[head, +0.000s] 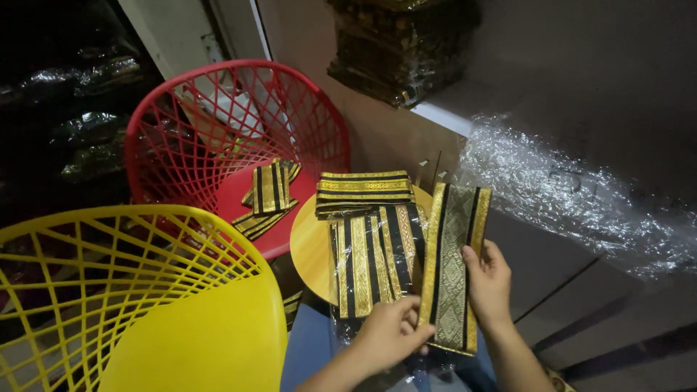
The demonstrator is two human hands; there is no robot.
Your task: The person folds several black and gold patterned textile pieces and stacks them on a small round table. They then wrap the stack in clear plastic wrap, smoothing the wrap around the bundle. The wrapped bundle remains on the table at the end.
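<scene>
Gold-and-black woven band stood nearly upright between the person's two hands, out over the right edge of the small round wooden bench. The right hand had its grip closed on the band's right edge, thumb laid across the front. The left hand had its grip pinched on the band's lower left edge, fingers curled under. Just beside it on the left, a clear plastic bag of striped bands lay on the bench, touching a folded stack of bands at the far side. A few more folded bands lay on the seat of a red lattice chair. A yellow lattice chair stood nearer, well apart from the hands.
</scene>
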